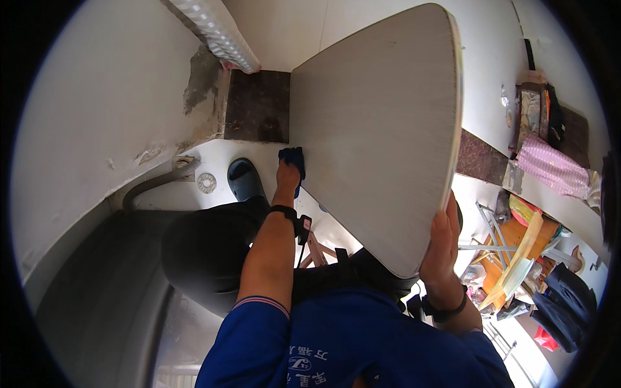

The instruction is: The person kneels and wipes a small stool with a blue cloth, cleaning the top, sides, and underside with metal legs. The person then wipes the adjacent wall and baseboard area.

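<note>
A large pale grey tabletop board (pixel 381 123) with rounded corners and a light rim stands tilted on edge before me. My right hand (pixel 441 249) grips its right edge near the lower corner, fingers wrapped over the rim. My left hand (pixel 288 176) is closed around a dark blue cloth (pixel 292 157), beside the board's left edge. Whether the cloth touches the board I cannot tell. The board's far face is hidden.
A slippered foot (pixel 244 180) is on the white floor near a round drain (pixel 206 183). At the left a bent grey pipe (pixel 155 181) runs above a dark grey surface (pixel 97 278). A wrapped pipe (pixel 217 32) stands behind. Cluttered household items and a wooden panel (pixel 517 258) fill the right.
</note>
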A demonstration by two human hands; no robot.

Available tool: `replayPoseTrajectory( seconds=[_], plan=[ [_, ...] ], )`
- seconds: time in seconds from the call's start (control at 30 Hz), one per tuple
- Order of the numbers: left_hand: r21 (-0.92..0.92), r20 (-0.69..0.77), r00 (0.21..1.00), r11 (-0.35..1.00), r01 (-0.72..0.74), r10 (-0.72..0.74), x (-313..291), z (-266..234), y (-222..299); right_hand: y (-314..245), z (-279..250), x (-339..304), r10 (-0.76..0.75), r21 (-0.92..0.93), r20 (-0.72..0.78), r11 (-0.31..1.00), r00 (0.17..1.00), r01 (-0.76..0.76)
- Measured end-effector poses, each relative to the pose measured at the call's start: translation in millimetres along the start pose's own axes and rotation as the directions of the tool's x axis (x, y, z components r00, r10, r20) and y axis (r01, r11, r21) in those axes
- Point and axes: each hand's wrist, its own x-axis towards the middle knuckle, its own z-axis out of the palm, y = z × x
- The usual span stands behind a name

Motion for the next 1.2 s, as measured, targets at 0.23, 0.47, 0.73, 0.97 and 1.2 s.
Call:
replayPoseTrajectory(
  seconds=[0.23, 0.47, 0.73, 0.97, 1.2],
  plan=[
    [-0.018, -0.052, 0.998, 0.999, -0.028, 0.027, 40.8, -5.8, 52.4, 15.6, -23.3, 2.6, 0.08, -0.021, -0.06, 0.996, 0.995, -0.081],
    [-0.204, 0.06, 0.998, 0.979, -0.001, 0.014, 99.3, -43.9, 142.9, 15.0, -24.7, 5.7, 0.089, -0.062, -0.045, 0.994, 0.995, -0.092],
    [0.027, 0.043, 0.998, 0.998, -0.049, 0.047, 25.5, -33.2, 38.8, 10.0, -17.1, 10.0, -0.002, -0.054, 0.019, 0.999, 1.0, 0.003],
    [-0.195, 0.2, 0.941, 0.93, 0.311, -0.273, -65.8, -54.6, 26.0, 5.5, 13.8, 1.2, -0.128, 0.03, 0.015, 0.991, 0.992, 0.128],
    [-0.751, 0.407, 0.881, 0.461, 0.472, -0.24, -156.5, -81.0, 81.4, 2.4, 42.3, 8.9, -0.321, -0.079, -0.014, 0.944, 0.947, 0.319]
  ],
)
